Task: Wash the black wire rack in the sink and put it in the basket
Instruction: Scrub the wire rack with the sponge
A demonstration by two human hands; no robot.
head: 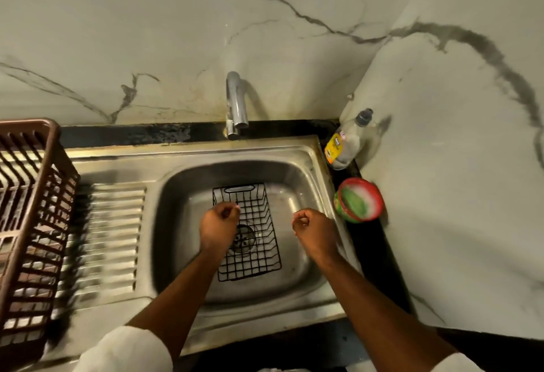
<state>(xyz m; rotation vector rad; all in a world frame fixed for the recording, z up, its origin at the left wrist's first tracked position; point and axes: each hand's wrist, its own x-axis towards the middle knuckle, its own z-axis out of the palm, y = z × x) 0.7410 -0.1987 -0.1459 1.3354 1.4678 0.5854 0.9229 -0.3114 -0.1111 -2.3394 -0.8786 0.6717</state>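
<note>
Black wire rack (250,230) lies in sink (182,195), hands above.

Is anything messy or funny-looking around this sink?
Nothing is spilled or broken. The black wire rack lies a bit crooked in the sink, right over the drain. Brownish stains mark the wall behind the tap.

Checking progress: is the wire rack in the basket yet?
No. The black wire rack lies in the sink basin, over the drain; the basket stands apart.
</note>
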